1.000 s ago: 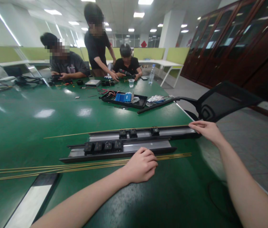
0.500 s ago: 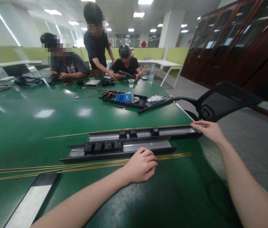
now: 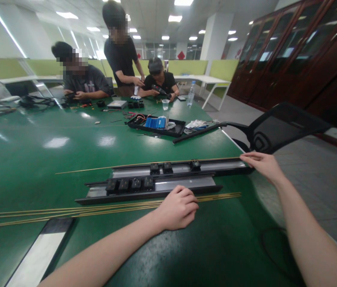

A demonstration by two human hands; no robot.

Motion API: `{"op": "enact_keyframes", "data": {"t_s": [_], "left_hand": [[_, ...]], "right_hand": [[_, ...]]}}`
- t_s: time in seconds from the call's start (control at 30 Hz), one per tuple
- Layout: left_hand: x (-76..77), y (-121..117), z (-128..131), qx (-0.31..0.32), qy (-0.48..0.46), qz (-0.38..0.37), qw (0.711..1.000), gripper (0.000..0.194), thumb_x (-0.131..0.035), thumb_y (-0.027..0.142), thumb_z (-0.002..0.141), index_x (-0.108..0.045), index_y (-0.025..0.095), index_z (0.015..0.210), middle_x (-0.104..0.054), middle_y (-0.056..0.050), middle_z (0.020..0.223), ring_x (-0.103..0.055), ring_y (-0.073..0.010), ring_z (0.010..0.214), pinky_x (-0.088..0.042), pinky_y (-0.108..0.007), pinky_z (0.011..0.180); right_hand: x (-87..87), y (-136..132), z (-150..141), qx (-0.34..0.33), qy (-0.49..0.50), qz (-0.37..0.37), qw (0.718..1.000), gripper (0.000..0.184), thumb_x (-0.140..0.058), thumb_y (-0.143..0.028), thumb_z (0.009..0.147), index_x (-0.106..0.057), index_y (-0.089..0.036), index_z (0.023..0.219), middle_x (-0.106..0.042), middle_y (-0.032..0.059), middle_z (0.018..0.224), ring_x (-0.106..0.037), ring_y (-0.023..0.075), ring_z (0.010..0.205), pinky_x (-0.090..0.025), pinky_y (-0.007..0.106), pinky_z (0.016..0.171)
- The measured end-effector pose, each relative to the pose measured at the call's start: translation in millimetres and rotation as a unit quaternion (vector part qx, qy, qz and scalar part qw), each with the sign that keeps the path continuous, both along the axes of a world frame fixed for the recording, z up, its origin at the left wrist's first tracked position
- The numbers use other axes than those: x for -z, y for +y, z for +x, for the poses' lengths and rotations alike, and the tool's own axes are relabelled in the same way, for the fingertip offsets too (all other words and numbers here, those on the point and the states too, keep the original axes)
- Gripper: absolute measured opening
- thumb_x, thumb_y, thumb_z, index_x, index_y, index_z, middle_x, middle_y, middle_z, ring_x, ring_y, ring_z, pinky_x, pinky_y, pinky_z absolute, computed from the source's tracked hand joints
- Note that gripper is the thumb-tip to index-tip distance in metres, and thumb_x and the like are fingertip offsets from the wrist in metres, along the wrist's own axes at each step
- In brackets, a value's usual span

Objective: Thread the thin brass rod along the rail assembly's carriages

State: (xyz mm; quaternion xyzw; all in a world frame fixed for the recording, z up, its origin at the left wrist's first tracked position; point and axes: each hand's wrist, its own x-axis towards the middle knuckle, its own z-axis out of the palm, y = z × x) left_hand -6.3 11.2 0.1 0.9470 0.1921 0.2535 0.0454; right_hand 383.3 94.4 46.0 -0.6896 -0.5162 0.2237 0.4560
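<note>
My right hand (image 3: 258, 162) pinches the right end of a thin brass-coloured rod (image 3: 96, 170) at the far black-edged metal channel (image 3: 225, 164). That rod runs left along the channel's back edge and past its end. Inside this channel sit three black blocks (image 3: 167, 167). The nearer channel (image 3: 183, 182) carries several more black blocks (image 3: 136, 184) toward its left. My left hand (image 3: 180, 208) rests with curled fingers across several loose thin rods (image 3: 108, 209) in front of the nearer channel; its fingertips and palm are hidden, so what it holds, if anything, does not show.
A black-and-white flat panel (image 3: 41, 251) lies at front left. Farther back are a black tray (image 3: 178, 129) with blue packs, gloves (image 3: 196, 126), a black strip (image 3: 198, 133), a cup (image 3: 165, 104) and a bottle (image 3: 191, 94). A chair (image 3: 284, 125) stands right. Three people work across the table.
Both my hands, the rods and the channels stay put. Across the table, the standing person's hand has drawn back from the seated person's drill, which now tilts more.
</note>
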Motion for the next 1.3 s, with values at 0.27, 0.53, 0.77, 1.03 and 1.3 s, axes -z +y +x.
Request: {"op": "enact_keyframes", "data": {"t_s": [0.27, 0.53, 0.77, 1.03, 1.3], "left_hand": [[-1.1, -0.1, 0.1, -0.002, -0.002, 0.0, 1.0, 0.021, -0.05, 0.023, 0.098, -0.07, 0.017, 0.104, -0.074, -0.006, 0.108, -0.061, -0.0199, 0.108, -0.038, -0.039, 0.097], [-1.0, -0.1, 0.2, -0.003, 0.005, 0.003, 1.0, 0.021, -0.051, 0.024, 0.098, -0.069, 0.018, 0.104, -0.074, -0.006, 0.108, -0.06, -0.0204, 0.107, -0.038, -0.04, 0.096], [-2.1, -0.6, 0.0, -0.002, 0.01, -0.005, 1.0, 0.021, -0.05, 0.025, 0.099, -0.07, 0.018, 0.103, -0.074, -0.006, 0.109, -0.06, -0.0208, 0.109, -0.038, -0.04, 0.097], [-1.6, -0.4, 0.3, -0.004, 0.013, -0.004, 1.0, 0.019, -0.052, 0.025, 0.098, -0.07, 0.018, 0.102, -0.074, -0.006, 0.108, -0.06, -0.0208, 0.109, -0.038, -0.04, 0.098], [-1.0, -0.5, 1.0, -0.009, 0.015, -0.005, 1.0, 0.02, -0.052, 0.025, 0.097, -0.07, 0.018, 0.102, -0.073, -0.007, 0.107, -0.06, -0.021, 0.107, -0.039, -0.04, 0.097]], "right_hand": [[-0.9, -0.5, -2.5, -0.029, -0.016, -0.001, 0.999, 0.055, -0.084, -0.056, 0.064, -0.08, -0.011, 0.096, -0.062, 0.0063, 0.06, -0.049, 0.0158, 0.059, -0.036, 0.032, 0.057], [-8.8, 1.6, -33.8, -0.118, -0.069, -0.028, 0.99, 0.064, -0.077, -0.07, 0.066, -0.079, -0.013, 0.095, -0.056, -0.0003, 0.049, -0.045, 0.0123, 0.048, -0.033, 0.028, 0.052], [-11.4, 3.6, -69.7, -0.192, -0.053, -0.04, 0.979, 0.059, -0.074, -0.066, 0.074, -0.077, -0.013, 0.102, -0.057, -0.0016, 0.049, -0.047, 0.0116, 0.048, -0.035, 0.027, 0.054], [-4.7, 1.2, -123.1, -0.232, 0.006, -0.012, 0.973, 0.054, -0.071, -0.06, 0.08, -0.075, -0.013, 0.107, -0.058, -0.002, 0.048, -0.047, 0.011, 0.045, -0.037, 0.026, 0.053], [1.8, -4.8, -161.3, -0.185, 0.033, 0.025, 0.982, 0.053, -0.072, -0.064, 0.077, -0.074, -0.013, 0.091, -0.055, -0.0017, 0.045, -0.045, 0.0116, 0.041, -0.033, 0.026, 0.046]]}}
